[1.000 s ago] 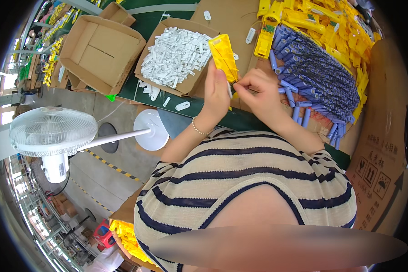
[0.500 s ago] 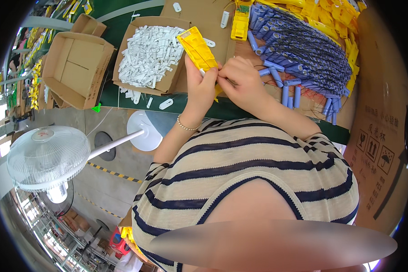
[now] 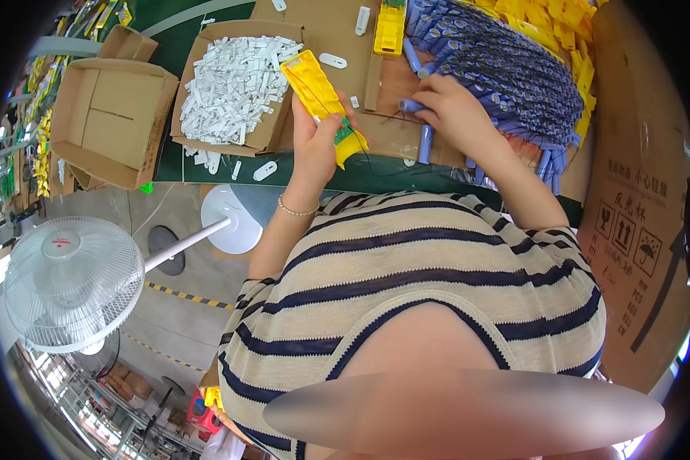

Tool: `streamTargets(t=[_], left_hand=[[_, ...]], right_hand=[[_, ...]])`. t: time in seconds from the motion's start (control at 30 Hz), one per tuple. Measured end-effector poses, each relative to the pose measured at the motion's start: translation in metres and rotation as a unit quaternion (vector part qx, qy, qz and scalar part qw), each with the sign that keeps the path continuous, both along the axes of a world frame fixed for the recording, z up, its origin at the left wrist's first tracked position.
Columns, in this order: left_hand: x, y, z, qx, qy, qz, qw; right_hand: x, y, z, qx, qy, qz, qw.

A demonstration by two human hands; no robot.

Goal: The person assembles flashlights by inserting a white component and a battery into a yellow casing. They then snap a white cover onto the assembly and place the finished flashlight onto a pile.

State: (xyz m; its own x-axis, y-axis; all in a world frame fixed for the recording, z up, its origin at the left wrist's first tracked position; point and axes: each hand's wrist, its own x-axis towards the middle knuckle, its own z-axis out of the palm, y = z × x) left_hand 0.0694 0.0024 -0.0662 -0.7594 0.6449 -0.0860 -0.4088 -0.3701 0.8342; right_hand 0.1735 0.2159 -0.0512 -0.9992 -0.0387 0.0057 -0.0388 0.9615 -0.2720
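Note:
My left hand (image 3: 315,146) grips a long yellow plastic housing (image 3: 311,83), tilted with its hollow side up. Dark thin wires and a green circuit board (image 3: 345,132) show at its near end, by my thumb. My right hand (image 3: 458,115) is at the front of the pile of blue cylindrical batteries (image 3: 506,73). Its thumb and fingers close on one blue battery (image 3: 410,105) with thin dark leads; part of that battery is hidden behind the fingers. Another battery (image 3: 425,144) lies just below the hand.
A cardboard box (image 3: 178,126) of small white plastic parts (image 3: 234,92) stands left of my left hand, beside an empty cardboard box (image 3: 103,123). Another yellow housing (image 3: 389,31) and yellow parts (image 3: 567,23) lie at the back. A tall carton (image 3: 636,192) borders the right; a fan (image 3: 73,284) stands left.
My right hand has left the yellow housing and moved right to the batteries, closing on one. The housing has turned in my left hand, now showing its board and wires.

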Motion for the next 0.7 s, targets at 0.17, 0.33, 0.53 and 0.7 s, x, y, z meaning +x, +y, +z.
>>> streamTargets(t=[0.17,0.33,0.53,0.7], left_hand=[[0.001,-0.005,-0.011,-0.033,0.08,-0.006,0.996],[0.006,0.006,-0.005,-0.104,0.242,-0.037,0.964],[0.01,0.003,0.009,-0.148,0.28,-0.036,0.948],[0.008,0.002,0.013,-0.17,0.285,-0.046,0.942]], right_hand=[[-0.011,-0.03,0.044,-0.367,0.061,-0.129,0.919],[-0.028,-0.069,0.027,-0.59,0.074,-0.17,0.786],[-0.031,-0.084,0.036,-0.49,0.126,-0.173,0.845],[-0.031,-0.084,0.036,-0.388,0.159,-0.155,0.895]])
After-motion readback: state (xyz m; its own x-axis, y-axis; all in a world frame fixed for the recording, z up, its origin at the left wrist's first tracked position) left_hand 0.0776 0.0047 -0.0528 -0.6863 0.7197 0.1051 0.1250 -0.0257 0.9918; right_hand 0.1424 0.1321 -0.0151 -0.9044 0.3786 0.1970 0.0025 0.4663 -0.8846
